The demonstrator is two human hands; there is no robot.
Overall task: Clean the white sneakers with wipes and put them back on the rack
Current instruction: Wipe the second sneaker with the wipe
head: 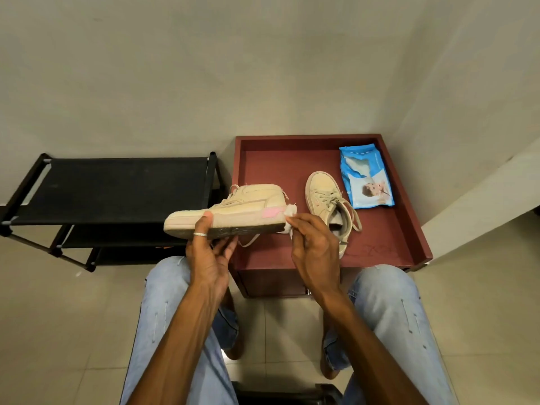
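Head view: right hand (314, 244) pinches crumpled wipe (290, 213) against sneaker (233, 209).

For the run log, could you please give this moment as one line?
left hand: holds sneaker | right hand: pinches wipe at its heel | second sneaker: on red table | wipes pack: beside it

Held sneaker (233, 206) showing off-white, pink heel patch; wipe (290, 211) white; wipes pack (365, 176) at table's (306, 138) far-right corner showing blue; table maroon; rack (117, 188) black.
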